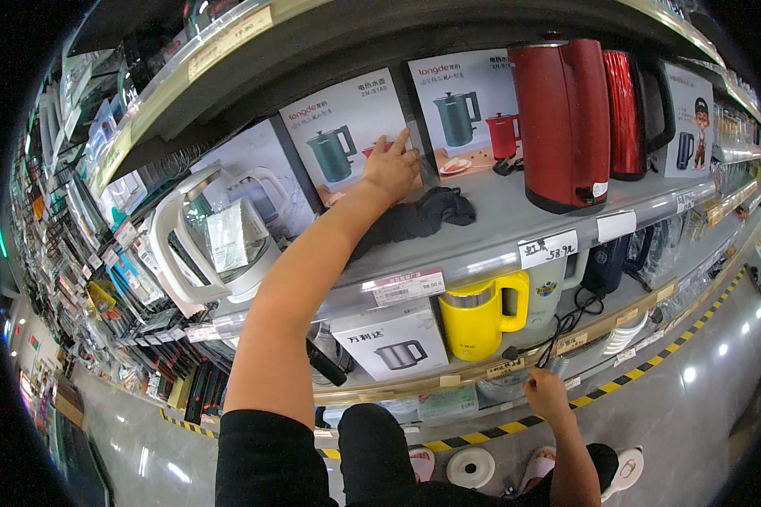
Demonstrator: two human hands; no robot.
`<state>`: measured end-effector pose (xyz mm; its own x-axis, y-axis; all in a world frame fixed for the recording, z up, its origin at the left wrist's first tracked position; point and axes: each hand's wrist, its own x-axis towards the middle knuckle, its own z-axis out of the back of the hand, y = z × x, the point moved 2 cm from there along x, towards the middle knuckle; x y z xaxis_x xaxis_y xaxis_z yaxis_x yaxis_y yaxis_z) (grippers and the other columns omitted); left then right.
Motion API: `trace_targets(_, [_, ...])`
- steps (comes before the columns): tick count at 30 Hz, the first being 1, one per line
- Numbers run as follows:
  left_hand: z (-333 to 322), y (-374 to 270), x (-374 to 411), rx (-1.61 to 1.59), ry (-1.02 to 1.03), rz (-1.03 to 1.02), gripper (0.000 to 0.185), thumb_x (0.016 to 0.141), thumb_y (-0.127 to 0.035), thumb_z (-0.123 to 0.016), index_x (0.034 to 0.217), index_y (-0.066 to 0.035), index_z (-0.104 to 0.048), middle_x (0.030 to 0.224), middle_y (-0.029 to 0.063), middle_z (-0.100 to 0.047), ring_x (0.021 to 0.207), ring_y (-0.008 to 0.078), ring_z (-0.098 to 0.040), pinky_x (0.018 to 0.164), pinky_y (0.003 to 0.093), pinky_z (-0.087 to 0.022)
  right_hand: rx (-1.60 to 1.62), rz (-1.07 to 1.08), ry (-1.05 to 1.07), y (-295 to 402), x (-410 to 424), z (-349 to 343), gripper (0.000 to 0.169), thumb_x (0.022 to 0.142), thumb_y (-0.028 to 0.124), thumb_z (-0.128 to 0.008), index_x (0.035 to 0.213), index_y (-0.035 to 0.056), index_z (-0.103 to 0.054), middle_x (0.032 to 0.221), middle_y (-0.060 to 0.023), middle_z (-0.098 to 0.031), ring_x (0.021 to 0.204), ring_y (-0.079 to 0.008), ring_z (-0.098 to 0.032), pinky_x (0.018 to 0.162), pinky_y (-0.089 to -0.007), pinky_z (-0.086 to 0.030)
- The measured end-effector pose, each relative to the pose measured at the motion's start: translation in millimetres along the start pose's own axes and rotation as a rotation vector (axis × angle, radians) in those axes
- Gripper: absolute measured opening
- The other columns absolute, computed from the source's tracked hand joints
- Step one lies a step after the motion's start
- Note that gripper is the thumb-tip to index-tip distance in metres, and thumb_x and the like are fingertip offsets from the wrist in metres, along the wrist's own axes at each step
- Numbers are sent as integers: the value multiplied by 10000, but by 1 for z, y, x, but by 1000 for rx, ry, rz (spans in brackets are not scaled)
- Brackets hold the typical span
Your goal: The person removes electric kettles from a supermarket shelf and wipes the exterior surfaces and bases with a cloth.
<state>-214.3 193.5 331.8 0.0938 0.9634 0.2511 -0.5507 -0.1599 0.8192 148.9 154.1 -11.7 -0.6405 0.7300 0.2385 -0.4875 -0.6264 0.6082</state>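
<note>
My left hand (392,166) reaches over the upper shelf, its spread fingers at the front of a boxed electric kettle (336,120). Beneath the wrist a crumpled black cloth (431,212) lies on the shelf. To the left stands a white-handled glass kettle (219,247); to the right, past a second kettle box (460,108), are a dark red kettle (561,127) and a shiny red one (624,114). My right hand (545,390) hangs low before the lower shelf edge, fingers curled, below a black power cord (561,329). Whether it holds anything is unclear.
The lower shelf holds a yellow kettle (485,314), a white kettle box (390,339) and a pale green kettle (545,298). Price tags line the edges. A white round object (470,469) is on the floor near my feet, beside black-yellow tape (482,435). Packaged goods hang at left.
</note>
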Motion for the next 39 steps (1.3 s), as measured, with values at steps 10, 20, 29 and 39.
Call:
trace_targets(10, [10, -5, 7, -204, 95, 94, 305, 854, -243, -510, 1114, -152, -639, 1246, 111, -521, 1280, 316, -384, 1015, 446, -349, 27, -68, -1, -4, -7, 25, 251, 773, 114, -623, 1007, 24, -609, 856, -171, -624, 756, -349, -609, 656, -431, -497])
trace_targets(20, [16, -13, 0, -964, -56, -170, 292, 770, -158, -619, 1024, -17, -650, 859, 218, -650, 810, 231, -655, 721, 349, -498, -48, 18, 8, -3, -8, 14, 260, 753, 95, -619, 998, 10, -600, 830, -177, -602, 759, -358, -603, 661, -434, -492])
trace_targets(29, [36, -40, 20, -1372, -443, 767, 539, 780, -239, -652, 1180, 83, -491, 946, 253, -627, 894, 378, -612, 801, 413, -481, -49, -50, 56, -3, -9, 23, 257, 765, 109, -613, 997, 1, -594, 859, -206, -600, 790, -382, -601, 676, -459, -497])
trace_targets(39, [4, -54, 47, -1601, -77, 742, 806, 897, -576, -392, 1278, 134, -390, 1240, 297, -483, 1186, 368, -457, 1014, 368, -319, -77, 10, 125, 0, -7, 3, 233, 745, 92, -612, 963, 12, -604, 808, -169, -597, 740, -350, -600, 649, -423, -487])
